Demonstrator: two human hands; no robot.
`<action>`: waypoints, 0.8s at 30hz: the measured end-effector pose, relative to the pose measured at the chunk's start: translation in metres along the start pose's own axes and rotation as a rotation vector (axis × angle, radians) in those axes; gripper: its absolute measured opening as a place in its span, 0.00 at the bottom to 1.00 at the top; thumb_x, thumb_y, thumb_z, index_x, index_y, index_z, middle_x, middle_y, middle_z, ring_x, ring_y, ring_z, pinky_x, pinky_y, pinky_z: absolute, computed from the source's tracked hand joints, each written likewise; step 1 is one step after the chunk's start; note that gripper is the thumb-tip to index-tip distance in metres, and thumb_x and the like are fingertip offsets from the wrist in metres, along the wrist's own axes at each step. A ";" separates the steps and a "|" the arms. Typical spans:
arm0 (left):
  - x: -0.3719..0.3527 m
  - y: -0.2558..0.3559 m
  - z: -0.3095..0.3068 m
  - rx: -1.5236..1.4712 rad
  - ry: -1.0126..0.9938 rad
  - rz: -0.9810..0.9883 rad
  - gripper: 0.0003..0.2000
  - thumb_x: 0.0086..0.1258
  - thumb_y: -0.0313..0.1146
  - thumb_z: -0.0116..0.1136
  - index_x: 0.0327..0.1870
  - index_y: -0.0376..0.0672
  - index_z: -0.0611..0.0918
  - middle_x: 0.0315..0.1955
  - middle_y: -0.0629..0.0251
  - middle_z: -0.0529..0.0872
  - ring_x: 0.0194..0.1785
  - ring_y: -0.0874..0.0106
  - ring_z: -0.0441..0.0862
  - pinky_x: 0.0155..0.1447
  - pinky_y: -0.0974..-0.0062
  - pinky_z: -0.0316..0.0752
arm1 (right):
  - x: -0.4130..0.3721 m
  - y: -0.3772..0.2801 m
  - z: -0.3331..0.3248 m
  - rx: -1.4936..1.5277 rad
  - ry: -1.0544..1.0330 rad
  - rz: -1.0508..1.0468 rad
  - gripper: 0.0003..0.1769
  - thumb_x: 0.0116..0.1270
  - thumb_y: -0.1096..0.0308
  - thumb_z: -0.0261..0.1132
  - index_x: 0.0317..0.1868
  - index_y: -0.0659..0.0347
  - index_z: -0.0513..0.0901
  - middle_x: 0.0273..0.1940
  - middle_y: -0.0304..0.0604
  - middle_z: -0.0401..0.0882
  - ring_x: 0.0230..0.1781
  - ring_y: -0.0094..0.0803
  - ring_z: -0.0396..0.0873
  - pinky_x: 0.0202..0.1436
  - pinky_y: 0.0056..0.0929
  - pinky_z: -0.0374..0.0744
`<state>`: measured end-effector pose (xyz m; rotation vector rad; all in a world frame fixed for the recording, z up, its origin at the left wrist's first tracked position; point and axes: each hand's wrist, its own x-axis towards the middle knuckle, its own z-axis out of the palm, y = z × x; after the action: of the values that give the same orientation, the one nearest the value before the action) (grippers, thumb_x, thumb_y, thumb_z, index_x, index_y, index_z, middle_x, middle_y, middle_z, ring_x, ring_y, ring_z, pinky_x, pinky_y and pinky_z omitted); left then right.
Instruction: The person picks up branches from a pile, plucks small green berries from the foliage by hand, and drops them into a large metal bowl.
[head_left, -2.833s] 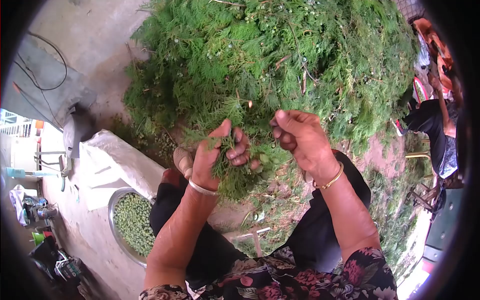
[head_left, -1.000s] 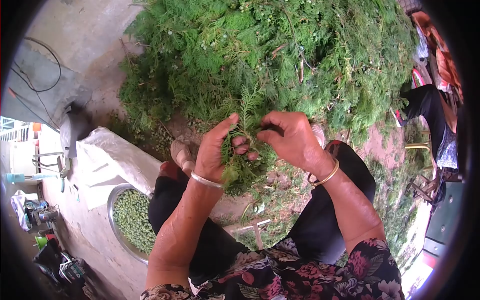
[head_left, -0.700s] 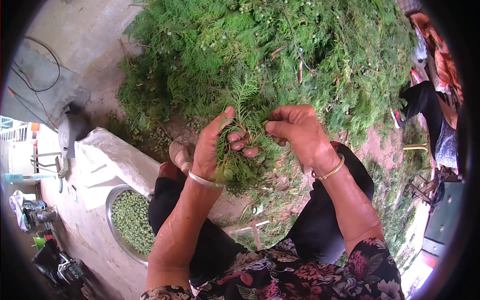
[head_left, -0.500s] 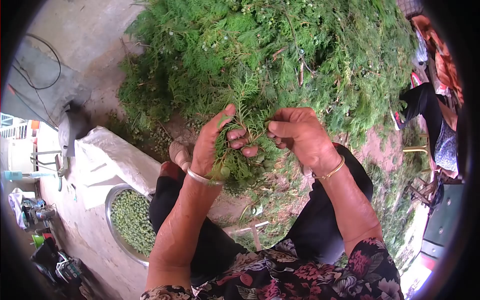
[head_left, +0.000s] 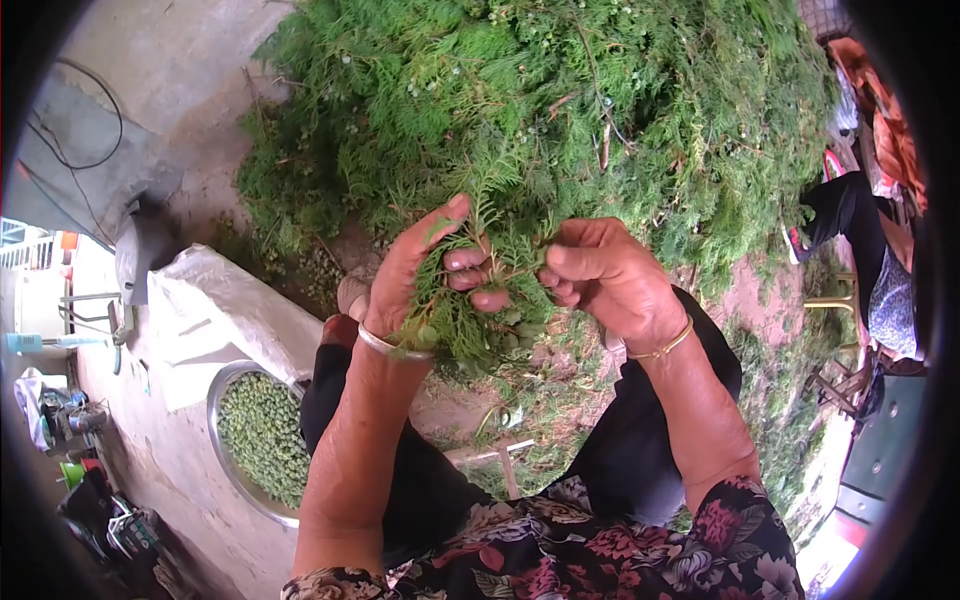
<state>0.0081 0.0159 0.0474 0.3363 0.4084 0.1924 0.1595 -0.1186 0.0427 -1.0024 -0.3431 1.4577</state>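
Note:
A leafy green cypress sprig lies across my left hand, whose fingers curl round its stems while the thumb points up beside it. My right hand is closed in a pinch at the sprig's right edge, thumb against fingers. Whether a small cone sits between those fingertips is hidden. Just beyond both hands rises a large heap of cut cypress branches, dotted with pale green cones. At lower left a round metal basin holds many small green cones.
A white sack lies between the basin and the heap. Green scraps litter the ground between my knees. On the right another person's leg shows near a wooden stool. Black cable runs along the upper left.
My left hand has shifted slightly left and down with the sprig. My right hand keeps its pinch in nearly the same place, and slightly more of the sprig's middle shows between the hands.

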 end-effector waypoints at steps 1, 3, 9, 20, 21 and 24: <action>0.000 0.001 -0.001 -0.041 -0.048 -0.004 0.12 0.73 0.42 0.47 0.34 0.44 0.75 0.14 0.81 0.64 0.17 0.84 0.59 0.24 0.80 0.57 | 0.000 0.000 0.000 0.095 -0.039 -0.013 0.08 0.62 0.69 0.65 0.34 0.66 0.79 0.27 0.39 0.78 0.23 0.21 0.71 0.27 0.18 0.71; 0.000 0.003 -0.006 -0.010 -0.061 -0.008 0.10 0.70 0.42 0.52 0.34 0.46 0.75 0.14 0.80 0.64 0.17 0.84 0.59 0.25 0.79 0.58 | 0.000 0.000 0.002 0.095 -0.023 -0.017 0.08 0.63 0.68 0.65 0.35 0.66 0.78 0.27 0.39 0.78 0.23 0.21 0.72 0.27 0.19 0.71; 0.000 0.000 -0.016 -0.007 0.013 0.021 0.09 0.68 0.42 0.56 0.33 0.49 0.73 0.14 0.79 0.65 0.18 0.83 0.60 0.26 0.77 0.60 | 0.000 -0.002 0.006 0.034 0.075 -0.043 0.10 0.62 0.68 0.65 0.36 0.68 0.76 0.25 0.40 0.75 0.22 0.23 0.72 0.28 0.21 0.73; -0.005 0.007 -0.020 -0.088 0.135 0.093 0.11 0.71 0.41 0.50 0.34 0.42 0.76 0.15 0.80 0.66 0.17 0.84 0.61 0.24 0.79 0.58 | 0.007 -0.001 0.016 -0.350 0.123 -0.079 0.06 0.61 0.74 0.60 0.34 0.70 0.78 0.25 0.39 0.78 0.20 0.17 0.70 0.21 0.16 0.69; -0.006 0.007 -0.020 -0.067 0.094 0.078 0.12 0.71 0.41 0.50 0.34 0.42 0.76 0.15 0.80 0.66 0.18 0.84 0.61 0.24 0.79 0.58 | 0.005 -0.004 0.016 -0.348 0.111 -0.063 0.06 0.61 0.75 0.59 0.36 0.71 0.78 0.24 0.39 0.77 0.20 0.18 0.69 0.21 0.16 0.67; -0.008 0.008 -0.023 -0.071 0.015 -0.005 0.12 0.70 0.41 0.50 0.35 0.41 0.76 0.16 0.79 0.66 0.20 0.83 0.62 0.25 0.79 0.58 | 0.004 -0.006 0.002 -0.213 0.056 -0.084 0.08 0.60 0.76 0.59 0.39 0.72 0.76 0.22 0.38 0.74 0.18 0.18 0.66 0.19 0.16 0.63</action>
<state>-0.0101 0.0282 0.0333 0.2640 0.4162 0.2041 0.1625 -0.1131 0.0467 -1.1834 -0.5021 1.3338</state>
